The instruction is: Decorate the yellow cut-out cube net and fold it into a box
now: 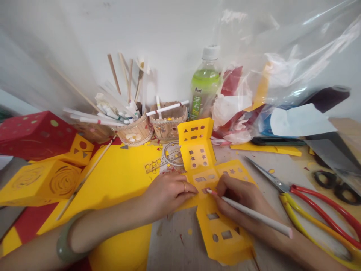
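A yellow card, cut as an unfolded box with small shaped holes in its panels, lies on the table in front of me. Its far panel bends upward. My left hand presses on the card's left side with curled fingers; the thumb is mostly hidden. A white marker pen with pink ends is gripped in my right hand, its tip at a small hole near the card's middle. A clear shape stencil lies just beyond my left hand, on a large yellow sheet.
Scissors with red and yellow handles lie open at right. Behind stand a pen basket, a smaller basket and a green drink bottle. Yellow box and red box are at left; plastic-wrapped scraps behind right.
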Demonstrator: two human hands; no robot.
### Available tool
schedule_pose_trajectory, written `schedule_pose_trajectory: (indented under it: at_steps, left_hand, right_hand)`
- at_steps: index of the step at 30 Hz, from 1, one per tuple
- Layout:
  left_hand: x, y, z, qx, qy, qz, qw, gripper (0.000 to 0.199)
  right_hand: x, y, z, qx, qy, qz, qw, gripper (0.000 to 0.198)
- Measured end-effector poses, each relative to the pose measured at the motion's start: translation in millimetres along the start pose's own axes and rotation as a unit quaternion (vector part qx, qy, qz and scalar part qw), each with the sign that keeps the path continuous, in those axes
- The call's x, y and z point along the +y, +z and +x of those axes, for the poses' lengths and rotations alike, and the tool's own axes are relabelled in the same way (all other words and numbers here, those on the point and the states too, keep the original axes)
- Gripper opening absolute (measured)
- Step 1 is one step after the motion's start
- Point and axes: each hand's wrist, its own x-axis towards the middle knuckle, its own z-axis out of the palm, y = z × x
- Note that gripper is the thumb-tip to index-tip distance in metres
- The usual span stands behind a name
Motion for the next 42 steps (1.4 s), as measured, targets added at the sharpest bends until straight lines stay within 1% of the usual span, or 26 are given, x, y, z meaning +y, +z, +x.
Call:
schedule_pose_trajectory:
  at_steps: [6, 9, 14, 18, 22, 27, 29, 31, 35, 38, 42]
  left_hand:
    - [0.2, -0.1, 0.2, 0.003, 0.000, -0.002, 1.000, 0.021]
    - [0.0, 0.2, -0.2, 0.007, 0.003, -0.004, 1.000, 0.020]
    - [-0.3, -0.3, -0.2, 0.010, 0.009, -0.004, 1.000, 0.019]
    - [0.0, -0.6, 0.4, 0.012, 0.010, -0.009, 1.000, 0.019]
    - [0.4, -0.1, 0.4, 0.011, 0.009, -0.007, 1.000, 0.017]
    - [-0.1, 0.5, -0.2, 0.013, 0.011, -0.008, 1.000, 0.016]
    - [-0.5, 0.6, 0.1, 0.012, 0.010, -0.006, 1.000, 0.016]
    - [-0.6, 0.5, 0.7, 0.016, 0.011, -0.004, 1.000, 0.015]
    - [-0.7, 0.1, 1.4, 0.013, 0.011, -0.001, 1.000, 0.015]
    - [-1.3, 0.4, 0.5, 0.009, 0.007, 0.005, 1.000, 0.016]
    - [-1.4, 0.9, -0.9, 0.011, 0.005, -0.002, 1.000, 0.016]
  right_hand:
    - [-0.5, 0.7, 0.2, -0.007, -0.010, -0.005, 1.000, 0.016]
    - [-0.5, 1.4, 0.2, 0.014, -0.007, -0.013, 1.000, 0.017]
    - [-0.3, 0.5, 1.1, -0.010, -0.007, -0.010, 1.000, 0.015]
    - [-1.1, -0.8, 1.4, 0.005, -0.007, -0.020, 1.000, 0.016]
    - [-0.7, 0.1, -0.1, -0.008, -0.011, -0.021, 1.000, 0.016]
    - [1.6, 1.1, -0.7, 0.009, -0.006, -0.012, 1.000, 0.017]
    - [1.8, 1.2, -0.2, 0.000, -0.010, -0.005, 1.000, 0.017]
    - [1.4, 1.0, 0.3, -0.007, -0.005, 0.004, 1.000, 0.017]
    - [-0.5, -0.8, 0.4, -0.002, 0.012, 0.014, 1.000, 0.017]
    - [-1.5, -1.9, 0.4, -0.014, 0.013, 0.021, 1.000, 0.016]
    - [-1.2, -2.1, 0.9, 0.000, 0.016, 0.016, 1.000, 0.016]
